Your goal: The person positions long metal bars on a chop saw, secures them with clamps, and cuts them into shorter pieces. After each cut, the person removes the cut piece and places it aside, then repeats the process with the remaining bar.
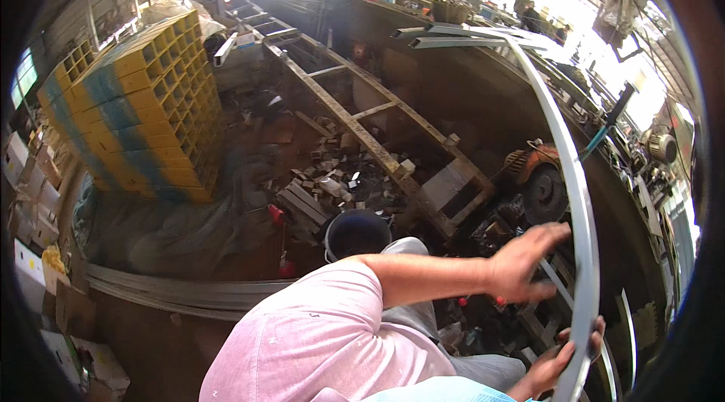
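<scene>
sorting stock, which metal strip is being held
The long curved strip on the right, gripped by a hand below; the floor strips lie untouched at left.

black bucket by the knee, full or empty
Cannot tell: the black bucket stands upright with its mouth open, but its inside shows only dark.
</scene>
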Demonstrator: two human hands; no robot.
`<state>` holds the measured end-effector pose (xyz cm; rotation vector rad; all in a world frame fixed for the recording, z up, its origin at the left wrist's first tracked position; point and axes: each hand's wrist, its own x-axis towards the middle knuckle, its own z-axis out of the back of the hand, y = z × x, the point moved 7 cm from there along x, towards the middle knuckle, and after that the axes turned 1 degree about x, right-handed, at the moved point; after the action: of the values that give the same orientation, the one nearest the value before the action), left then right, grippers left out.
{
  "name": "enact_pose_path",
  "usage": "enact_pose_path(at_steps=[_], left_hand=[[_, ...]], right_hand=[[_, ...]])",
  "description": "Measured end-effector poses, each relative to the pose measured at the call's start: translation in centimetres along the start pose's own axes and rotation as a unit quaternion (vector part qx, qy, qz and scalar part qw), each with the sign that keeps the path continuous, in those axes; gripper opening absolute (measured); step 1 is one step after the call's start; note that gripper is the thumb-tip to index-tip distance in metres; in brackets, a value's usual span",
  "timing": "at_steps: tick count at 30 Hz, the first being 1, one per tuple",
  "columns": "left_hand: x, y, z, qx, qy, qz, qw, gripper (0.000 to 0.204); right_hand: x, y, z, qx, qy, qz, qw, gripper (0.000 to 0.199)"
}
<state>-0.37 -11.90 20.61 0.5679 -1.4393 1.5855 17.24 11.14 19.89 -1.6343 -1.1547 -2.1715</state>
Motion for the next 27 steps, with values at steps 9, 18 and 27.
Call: enact_pose_path(at_steps=[9, 18, 27], left_hand=[[-4.0, -14.1, -2.6, -0.003, 0.014, -0.307, 0.952, 0.055], [-3.8, -9.4, 3.8, 0.124, -0.219, -0.210, 0.945, 0.043], [-5.7, -3.0, 14.1, 0.135, -0.202, -0.136, 0.961, 0.041]], right_hand=[[4.1, 1.1, -13.3, -0.055, 0.101, -0.033, 0.993, 0.042], [1.0, 0.6, -22.6, 0.022, 0.189, -0.016, 0.982, 0.059], [2.1, -2.2, -36.5, 0.237, 0.156, 0.015, 0.959, 0.079]])
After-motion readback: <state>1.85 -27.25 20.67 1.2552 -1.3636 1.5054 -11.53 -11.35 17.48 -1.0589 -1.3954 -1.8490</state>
